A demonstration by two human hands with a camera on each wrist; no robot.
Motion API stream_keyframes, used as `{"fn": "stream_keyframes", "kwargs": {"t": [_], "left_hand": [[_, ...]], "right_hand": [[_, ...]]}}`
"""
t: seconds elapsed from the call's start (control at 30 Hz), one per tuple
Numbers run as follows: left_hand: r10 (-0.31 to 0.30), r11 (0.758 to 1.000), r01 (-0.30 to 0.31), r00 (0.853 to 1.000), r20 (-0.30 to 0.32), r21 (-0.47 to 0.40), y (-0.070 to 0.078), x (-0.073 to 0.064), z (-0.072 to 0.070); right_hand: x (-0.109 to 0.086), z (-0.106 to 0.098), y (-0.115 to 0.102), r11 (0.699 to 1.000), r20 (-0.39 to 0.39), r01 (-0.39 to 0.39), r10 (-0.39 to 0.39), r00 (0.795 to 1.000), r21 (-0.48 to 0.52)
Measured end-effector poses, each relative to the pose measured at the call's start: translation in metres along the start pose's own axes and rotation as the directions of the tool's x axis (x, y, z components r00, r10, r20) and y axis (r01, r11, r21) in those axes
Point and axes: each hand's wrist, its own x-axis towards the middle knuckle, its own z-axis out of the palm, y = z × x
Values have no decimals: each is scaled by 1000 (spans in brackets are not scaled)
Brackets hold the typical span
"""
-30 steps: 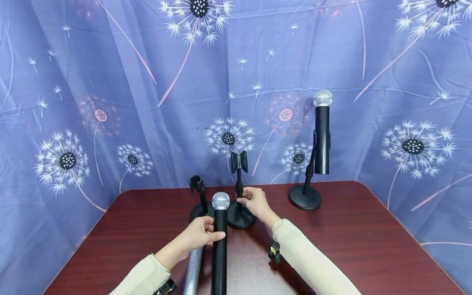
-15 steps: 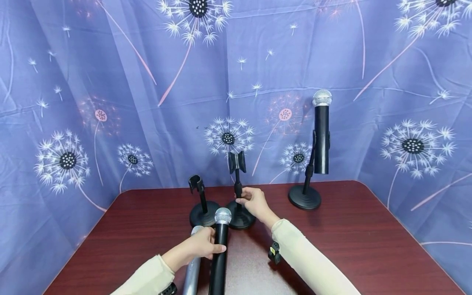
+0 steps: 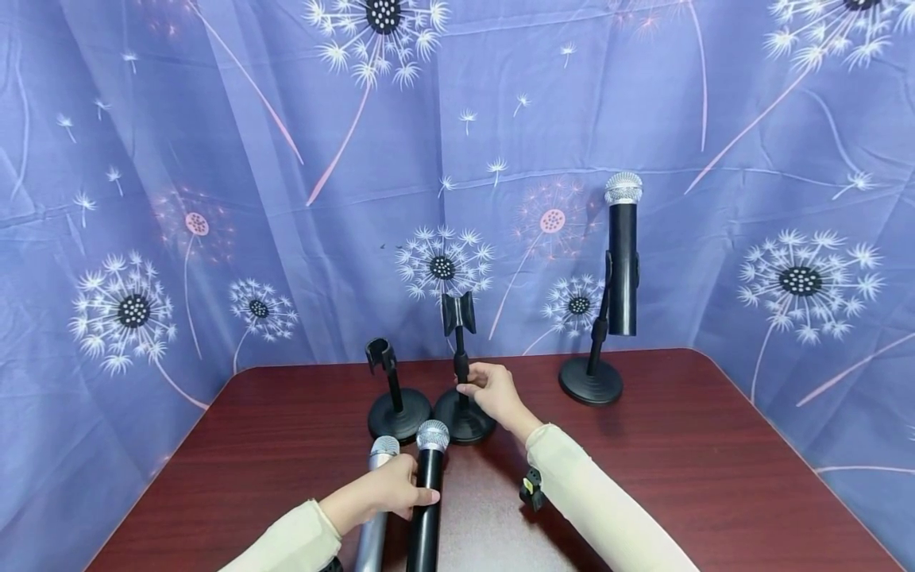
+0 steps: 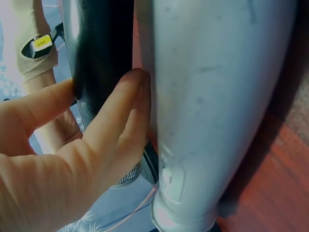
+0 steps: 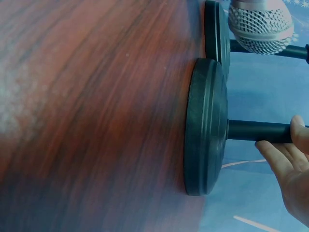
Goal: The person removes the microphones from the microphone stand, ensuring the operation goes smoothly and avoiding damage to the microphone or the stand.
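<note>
In the head view my left hand [image 3: 391,486] pinches a black microphone [image 3: 425,524] with a silver mesh head, its thumb on one side and fingers on the other. To the left of it lies a silver microphone [image 3: 372,540], partly hidden by that hand; the left wrist view shows the silver microphone body [image 4: 212,96] close beside my fingertips. My right hand [image 3: 496,393] grips the pole of the middle microphone stand [image 3: 465,425], whose clip holds nothing. In the right wrist view the stand's round base [image 5: 205,130] sits on the tabletop.
A second stand [image 3: 400,413] with a bare clip is at the left, its base close against the middle one. At the back right, another stand [image 3: 592,381] holds a black microphone [image 3: 623,270]. A blue flowered curtain [image 3: 343,238] hangs behind the reddish-brown table [image 3: 686,453].
My left hand has drawn the black microphone down and towards me, so the silver microphone's head now shows. The middle stand's clip has shifted slightly left; my right hand keeps its place on the pole.
</note>
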Motion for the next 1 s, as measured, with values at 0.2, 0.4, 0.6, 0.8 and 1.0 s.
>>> {"fn": "stream_keyframes", "kwargs": {"t": [0.2,0.4,0.6,0.8,1.0], "left_hand": [[-30,999,30,1000,1,16,0,-3,3],[-43,999,43,999,4,2,0,-4,5],[-44,999,44,999,-15,-7,-2,-4,6],[-38,999,37,999,-21,-18,-3,-3,7],[-48,999,48,998,-30,-6,-3,-4,7]], "right_hand": [[-1,-1,0,1000,12,4,-4,1000,2],[-1,-1,1,1000,14,-5,5,1000,5],[-2,-2,-5,1000,10,3,-4,1000,29],[-3,-2,-7,1000,1,2,-2,1000,27],[-2,0,-3,1000,0,-27,27,1000,-7]]}}
